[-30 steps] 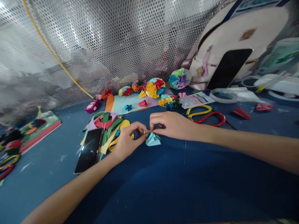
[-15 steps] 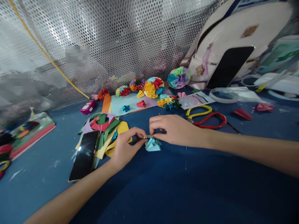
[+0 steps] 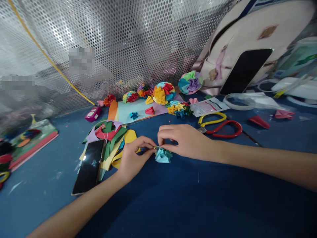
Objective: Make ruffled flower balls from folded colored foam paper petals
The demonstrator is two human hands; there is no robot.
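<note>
The left hand (image 3: 135,157) and right hand (image 3: 184,142) curl nearly shut, their fingertips pinching a pale-blue paper rosette (image 3: 163,155) between them; it looks unfinished, while completed paper flowers (image 3: 163,93) sit beyond both hands.

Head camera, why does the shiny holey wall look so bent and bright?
In the head view, the perforated metal sheet curves from wide-lens distortion and glares white; toward the left edge it turns hazy, and the yellow cord beside it bends too.

Phone (image 3: 88,167), paper strips (image 3: 106,155) (a heap) block left hand (image 3: 135,158).
</note>
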